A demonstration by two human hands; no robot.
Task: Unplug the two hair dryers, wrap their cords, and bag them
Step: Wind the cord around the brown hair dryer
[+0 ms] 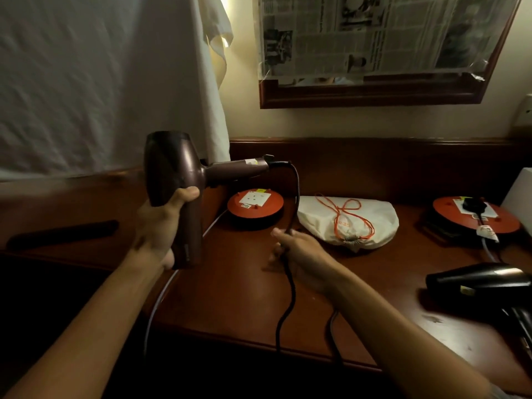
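No text reads clearly: the white drawstring bag [348,223] at centre right carries blurred orange letters, and the newspaper [383,33] taped over the mirror at the top shows print too small to make out

Wooden desk [236,283], two reels [254,207] [476,216], drawstring bag [348,223], black dryer [478,280]

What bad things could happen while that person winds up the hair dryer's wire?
The brown hair dryer is in the left hand, and its cord, held by the right hand, trails off the desk edge, so it might snag there. The black hair dryer seems to sit near the desk's front edge, and an elbow could knock it off. A plug is still in the right reel.
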